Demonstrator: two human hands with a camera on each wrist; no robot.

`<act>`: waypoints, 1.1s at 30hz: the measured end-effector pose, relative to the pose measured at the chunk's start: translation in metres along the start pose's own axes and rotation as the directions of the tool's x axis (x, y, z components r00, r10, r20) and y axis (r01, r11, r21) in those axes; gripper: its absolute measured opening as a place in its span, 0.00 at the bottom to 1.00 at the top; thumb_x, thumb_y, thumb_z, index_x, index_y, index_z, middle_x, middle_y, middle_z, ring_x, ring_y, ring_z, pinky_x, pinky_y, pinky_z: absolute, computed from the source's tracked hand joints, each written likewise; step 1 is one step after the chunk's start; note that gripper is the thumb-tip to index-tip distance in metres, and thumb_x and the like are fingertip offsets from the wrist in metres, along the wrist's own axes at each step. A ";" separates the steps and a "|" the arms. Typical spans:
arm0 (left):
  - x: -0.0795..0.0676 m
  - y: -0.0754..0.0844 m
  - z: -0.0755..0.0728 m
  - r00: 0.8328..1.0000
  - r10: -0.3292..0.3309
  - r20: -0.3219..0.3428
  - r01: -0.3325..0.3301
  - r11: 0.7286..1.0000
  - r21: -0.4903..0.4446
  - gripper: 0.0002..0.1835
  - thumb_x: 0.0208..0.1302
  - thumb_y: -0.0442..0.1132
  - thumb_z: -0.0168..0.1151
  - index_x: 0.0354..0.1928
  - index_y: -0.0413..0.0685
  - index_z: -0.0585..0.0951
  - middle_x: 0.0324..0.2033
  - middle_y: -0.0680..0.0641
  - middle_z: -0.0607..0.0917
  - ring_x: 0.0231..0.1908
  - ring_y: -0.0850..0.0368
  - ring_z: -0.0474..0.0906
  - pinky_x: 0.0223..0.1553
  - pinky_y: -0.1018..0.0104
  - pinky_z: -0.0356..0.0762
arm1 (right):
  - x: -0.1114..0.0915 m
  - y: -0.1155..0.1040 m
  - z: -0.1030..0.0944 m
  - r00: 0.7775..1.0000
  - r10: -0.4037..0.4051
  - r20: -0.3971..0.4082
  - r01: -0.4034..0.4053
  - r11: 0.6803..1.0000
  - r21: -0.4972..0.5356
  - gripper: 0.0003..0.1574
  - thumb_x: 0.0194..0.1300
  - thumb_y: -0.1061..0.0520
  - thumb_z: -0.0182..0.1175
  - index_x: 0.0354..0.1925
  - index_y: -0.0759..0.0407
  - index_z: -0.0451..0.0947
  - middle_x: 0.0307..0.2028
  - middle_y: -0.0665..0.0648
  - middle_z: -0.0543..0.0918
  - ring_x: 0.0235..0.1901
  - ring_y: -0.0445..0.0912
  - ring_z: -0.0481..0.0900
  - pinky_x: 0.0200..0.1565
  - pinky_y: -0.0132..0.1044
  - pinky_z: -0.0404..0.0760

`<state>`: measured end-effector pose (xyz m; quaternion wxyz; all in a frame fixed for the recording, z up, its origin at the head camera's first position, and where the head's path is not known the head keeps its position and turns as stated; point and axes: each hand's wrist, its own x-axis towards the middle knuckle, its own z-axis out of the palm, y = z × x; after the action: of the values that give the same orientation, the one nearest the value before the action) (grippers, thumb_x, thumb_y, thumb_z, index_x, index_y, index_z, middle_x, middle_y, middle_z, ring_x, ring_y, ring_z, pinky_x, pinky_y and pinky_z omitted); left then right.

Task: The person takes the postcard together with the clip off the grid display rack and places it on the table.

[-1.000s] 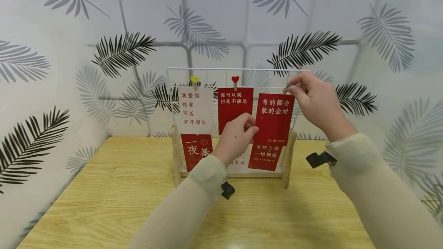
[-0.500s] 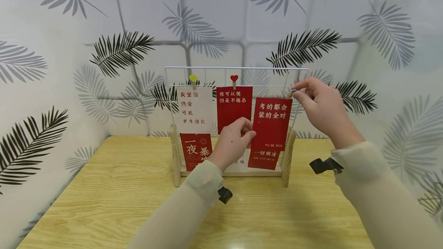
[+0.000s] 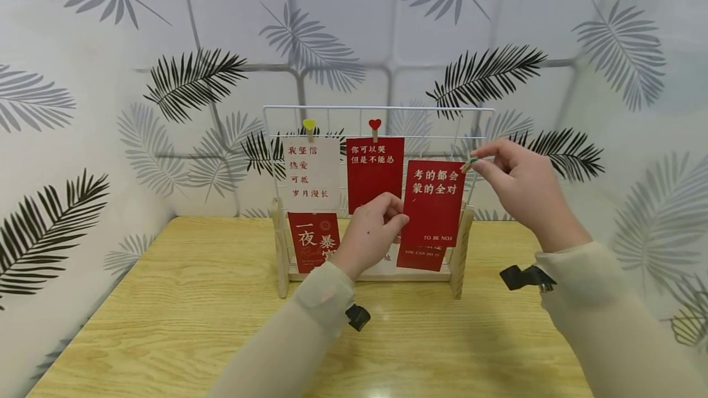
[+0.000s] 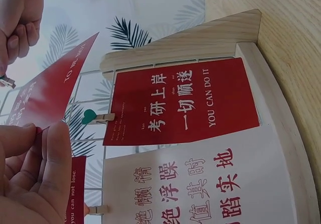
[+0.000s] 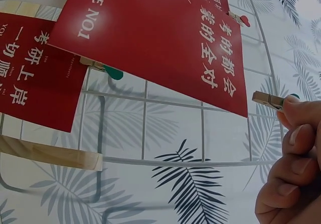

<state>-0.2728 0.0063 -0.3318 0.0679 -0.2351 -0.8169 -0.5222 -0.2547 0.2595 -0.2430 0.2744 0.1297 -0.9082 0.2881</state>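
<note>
In the head view my left hand pinches the left edge of a red card with white lettering, held in front of the wire grid rack. My right hand is by the card's top right corner, pinching a small wooden clothespin with a green end between thumb and finger. In the right wrist view a narrow gap shows between the clothespin's tip and the card's corner. Behind and below the held card hangs another red card, clipped by a clothespin with a green heart.
The white wire grid stands in a wooden base on a wood-grain table. Clipped to it are a white card, a red card and several others. A leaf-patterned wall covering is behind.
My right hand has moved down and slightly right with the clothespin. The held card has shifted lower and a little left, covering more of the red card below; my left hand has moved down with it.
</note>
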 end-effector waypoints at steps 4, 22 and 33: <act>-0.004 -0.001 0.000 1.000 -0.017 0.002 0.017 1.000 -0.018 0.03 0.74 0.41 0.61 0.46 0.55 0.77 0.34 0.54 0.81 0.30 0.57 0.81 0.29 0.63 0.83 | -0.005 0.003 0.002 1.000 0.012 0.000 -0.012 1.000 0.003 0.17 0.73 0.41 0.59 0.51 0.48 0.83 0.22 0.54 0.72 0.19 0.50 0.66 0.21 0.41 0.64; -0.018 -0.015 0.002 0.998 -0.044 0.043 0.048 0.993 -0.110 0.03 0.72 0.36 0.62 0.45 0.50 0.79 0.33 0.50 0.81 0.30 0.55 0.82 0.33 0.66 0.85 | -0.027 0.025 0.012 0.999 0.047 0.004 -0.047 0.995 0.090 0.19 0.74 0.43 0.59 0.54 0.51 0.83 0.22 0.55 0.72 0.17 0.49 0.64 0.21 0.40 0.64; -0.028 -0.020 0.005 0.994 -0.072 0.081 0.082 0.988 -0.131 0.04 0.73 0.37 0.62 0.45 0.49 0.78 0.33 0.49 0.82 0.30 0.55 0.83 0.33 0.63 0.84 | -0.039 0.040 0.022 0.999 0.042 0.003 -0.042 0.991 0.129 0.18 0.74 0.44 0.59 0.53 0.52 0.82 0.22 0.55 0.72 0.17 0.48 0.64 0.22 0.39 0.64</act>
<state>-0.2563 -0.0049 -0.3603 0.0006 -0.2271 -0.7906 -0.5687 -0.2476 0.2813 -0.2981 0.2592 0.1281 -0.8902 0.3520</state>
